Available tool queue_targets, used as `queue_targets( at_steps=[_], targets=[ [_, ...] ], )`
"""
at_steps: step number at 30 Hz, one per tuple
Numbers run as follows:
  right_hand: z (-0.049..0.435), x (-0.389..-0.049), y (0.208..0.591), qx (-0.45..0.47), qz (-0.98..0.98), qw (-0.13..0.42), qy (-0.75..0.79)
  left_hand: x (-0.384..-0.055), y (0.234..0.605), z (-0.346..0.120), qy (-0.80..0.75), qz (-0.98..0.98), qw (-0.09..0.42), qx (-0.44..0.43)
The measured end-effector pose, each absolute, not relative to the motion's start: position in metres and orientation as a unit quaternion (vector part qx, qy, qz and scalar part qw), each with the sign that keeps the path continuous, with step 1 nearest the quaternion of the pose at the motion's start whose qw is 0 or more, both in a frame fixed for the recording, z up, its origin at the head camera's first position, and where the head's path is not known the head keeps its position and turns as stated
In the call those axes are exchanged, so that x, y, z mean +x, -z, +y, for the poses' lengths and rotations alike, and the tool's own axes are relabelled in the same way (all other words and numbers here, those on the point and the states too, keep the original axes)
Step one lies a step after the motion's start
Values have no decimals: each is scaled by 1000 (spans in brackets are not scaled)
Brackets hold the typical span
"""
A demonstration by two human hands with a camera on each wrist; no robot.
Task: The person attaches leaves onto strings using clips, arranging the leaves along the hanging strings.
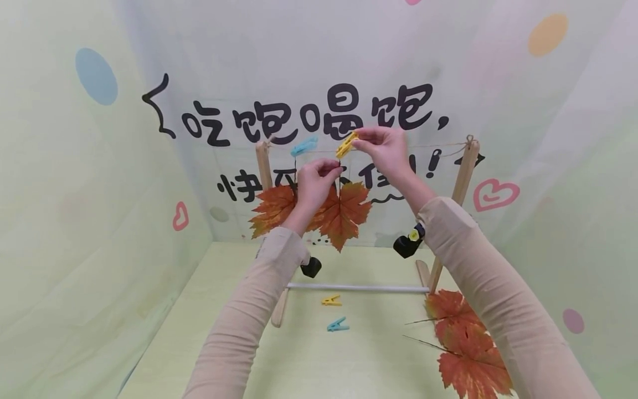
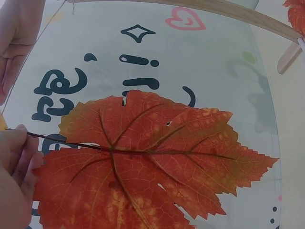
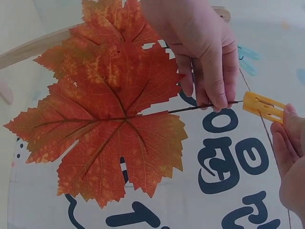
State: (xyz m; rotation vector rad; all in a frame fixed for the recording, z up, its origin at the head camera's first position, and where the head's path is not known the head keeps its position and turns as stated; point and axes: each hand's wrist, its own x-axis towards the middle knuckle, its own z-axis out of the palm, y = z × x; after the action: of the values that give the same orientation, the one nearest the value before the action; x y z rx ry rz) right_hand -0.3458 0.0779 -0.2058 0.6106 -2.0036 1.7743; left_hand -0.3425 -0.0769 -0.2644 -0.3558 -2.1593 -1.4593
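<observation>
My left hand [image 1: 318, 180] pinches the dark stem of an orange-red maple leaf [image 1: 344, 213], which hangs below the fingers. The right hand [image 1: 386, 149] holds a yellow clothespin [image 1: 346, 145] between thumb and finger, at the top of that stem and on the thin string [image 1: 423, 146]. In the right wrist view the clothespin [image 3: 263, 108] lies across the string, its nose meeting the stem's end. Left of it, a blue clothespin [image 1: 304, 146] on the string holds another maple leaf [image 1: 275, 208], partly behind my left arm.
Two wooden posts [image 1: 464, 172] carry the string; a white rod [image 1: 359, 287] runs between them low down. On the table [image 1: 239, 343] lie a yellow clothespin [image 1: 331, 300] and a blue clothespin [image 1: 338, 325]. More maple leaves [image 1: 471, 354] lie at right, partly under my right arm.
</observation>
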Motion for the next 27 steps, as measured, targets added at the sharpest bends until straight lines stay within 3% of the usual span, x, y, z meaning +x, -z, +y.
queue_targets(
  at_steps=[20, 27],
  targets=[
    [82, -337, 202, 182, -736, 132, -639, -345, 265, -78, 526, -801, 251, -132],
    [90, -335, 203, 178, -740, 143, -633, -345, 267, -82, 525, -805, 242, -130]
  ],
)
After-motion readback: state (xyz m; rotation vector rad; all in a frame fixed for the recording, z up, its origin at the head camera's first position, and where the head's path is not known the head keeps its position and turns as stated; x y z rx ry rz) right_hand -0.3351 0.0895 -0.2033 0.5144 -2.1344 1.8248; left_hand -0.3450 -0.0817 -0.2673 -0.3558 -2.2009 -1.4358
